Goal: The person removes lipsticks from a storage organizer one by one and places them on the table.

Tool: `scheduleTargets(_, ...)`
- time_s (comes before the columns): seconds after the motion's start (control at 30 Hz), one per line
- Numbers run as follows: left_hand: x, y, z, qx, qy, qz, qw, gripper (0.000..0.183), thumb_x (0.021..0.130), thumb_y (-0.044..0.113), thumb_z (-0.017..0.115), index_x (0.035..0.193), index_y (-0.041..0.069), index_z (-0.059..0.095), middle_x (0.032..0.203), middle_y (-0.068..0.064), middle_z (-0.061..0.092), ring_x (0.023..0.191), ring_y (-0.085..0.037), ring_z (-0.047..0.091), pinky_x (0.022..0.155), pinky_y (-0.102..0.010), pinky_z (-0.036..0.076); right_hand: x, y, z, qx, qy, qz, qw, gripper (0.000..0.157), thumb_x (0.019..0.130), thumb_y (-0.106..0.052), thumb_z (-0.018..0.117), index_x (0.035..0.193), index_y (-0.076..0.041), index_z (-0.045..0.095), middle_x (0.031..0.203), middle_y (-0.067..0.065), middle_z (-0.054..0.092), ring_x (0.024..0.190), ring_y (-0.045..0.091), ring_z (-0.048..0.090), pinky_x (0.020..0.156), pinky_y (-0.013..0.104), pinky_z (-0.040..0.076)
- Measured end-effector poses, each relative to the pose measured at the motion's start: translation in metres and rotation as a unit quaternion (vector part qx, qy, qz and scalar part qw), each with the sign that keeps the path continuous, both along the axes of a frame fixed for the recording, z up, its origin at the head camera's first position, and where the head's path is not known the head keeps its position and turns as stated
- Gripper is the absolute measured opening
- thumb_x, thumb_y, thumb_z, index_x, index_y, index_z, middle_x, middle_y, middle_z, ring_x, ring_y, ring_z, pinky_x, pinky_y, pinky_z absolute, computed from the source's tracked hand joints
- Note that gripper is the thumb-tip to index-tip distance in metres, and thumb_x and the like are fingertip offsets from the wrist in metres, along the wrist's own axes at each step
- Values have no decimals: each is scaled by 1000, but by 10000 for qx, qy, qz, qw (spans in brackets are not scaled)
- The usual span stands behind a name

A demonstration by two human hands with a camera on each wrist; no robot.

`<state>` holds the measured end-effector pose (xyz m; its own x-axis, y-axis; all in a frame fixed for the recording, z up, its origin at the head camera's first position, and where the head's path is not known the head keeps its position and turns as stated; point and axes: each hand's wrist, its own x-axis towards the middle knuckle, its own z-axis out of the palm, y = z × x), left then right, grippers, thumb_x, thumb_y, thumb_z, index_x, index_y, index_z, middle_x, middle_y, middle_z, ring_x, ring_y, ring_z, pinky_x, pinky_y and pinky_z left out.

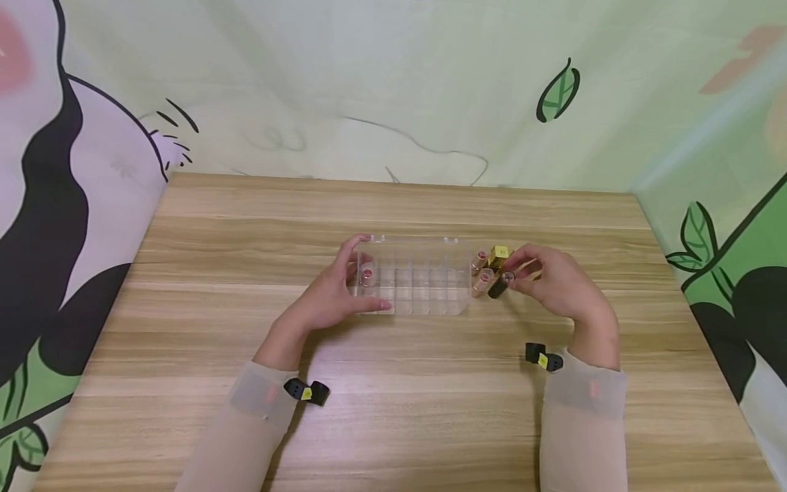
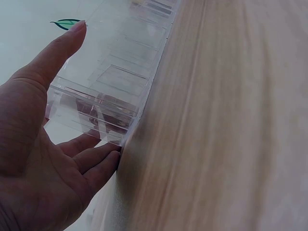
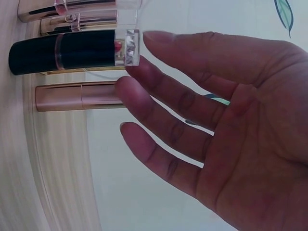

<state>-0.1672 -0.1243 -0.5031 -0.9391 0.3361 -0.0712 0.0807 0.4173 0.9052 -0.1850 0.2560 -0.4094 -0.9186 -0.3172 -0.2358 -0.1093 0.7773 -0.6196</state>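
Observation:
My left hand (image 1: 328,294) grips a clear compartment box (image 1: 424,277) at its left end. In the left wrist view the thumb lies along the front of this box (image 2: 120,82), with the fingers behind its end. One lipstick (image 1: 367,275) with a clear top stands in a left compartment. My right hand (image 1: 559,280) is at the top of a black lipstick (image 1: 499,285) that stands upright. In the right wrist view, the thumb tip is just off the clear cap of this lipstick (image 3: 62,52); the index fingertip is partly hidden behind it.
Beside the box's right end stand a gold square-topped lipstick (image 1: 499,255) and two rose-gold lipsticks with clear tops, the nearer lipstick (image 1: 482,281) close to the box. All rest on a wooden table (image 1: 418,410) in front of a printed cloth backdrop (image 1: 393,89).

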Motion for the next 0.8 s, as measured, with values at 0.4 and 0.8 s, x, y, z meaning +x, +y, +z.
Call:
scheduleTargets(0.4, -1, 0, -2, -68, -38, 13, 10000, 115, 71, 51, 94, 156, 46, 16, 147, -7, 53, 148, -38, 45, 124, -58, 31, 2, -2, 4, -97, 254, -58, 9996, 24, 99, -5, 65, 123, -6, 68, 122, 14, 70, 113, 32, 66, 90, 44, 55)
scheduleTargets(0.8, -1, 0, -1, -111, 13, -15, 9999, 117, 72, 52, 93, 158, 42, 14, 147, -7, 52, 148, -39, 45, 123, -58, 33, 3, -7, 7, -242, 490, 5, 9985, 24, 99, 3, 59, 121, 0, 67, 120, 19, 70, 112, 34, 66, 97, 51, 55)
